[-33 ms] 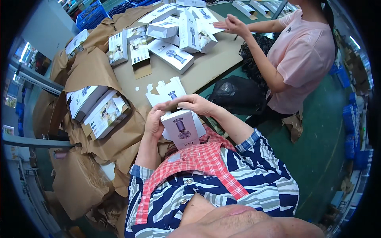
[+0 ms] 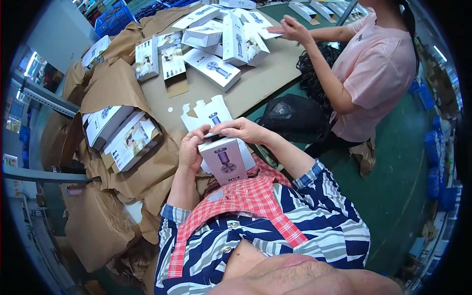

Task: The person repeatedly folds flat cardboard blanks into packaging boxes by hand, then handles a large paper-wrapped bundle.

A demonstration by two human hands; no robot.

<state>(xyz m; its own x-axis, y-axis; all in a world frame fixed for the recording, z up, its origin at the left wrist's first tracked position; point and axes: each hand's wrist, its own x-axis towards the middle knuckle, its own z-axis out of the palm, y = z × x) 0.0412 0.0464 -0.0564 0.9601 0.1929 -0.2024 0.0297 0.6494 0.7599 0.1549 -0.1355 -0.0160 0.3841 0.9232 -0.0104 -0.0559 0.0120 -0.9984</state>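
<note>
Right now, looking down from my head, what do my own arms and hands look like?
Your left grip and right grip are bare hands, with no gloves visible. Both forearms are uncovered. The short sleeves carry a navy, white and grey pattern, ending near the elbows in blue plaid cuffs.
</note>
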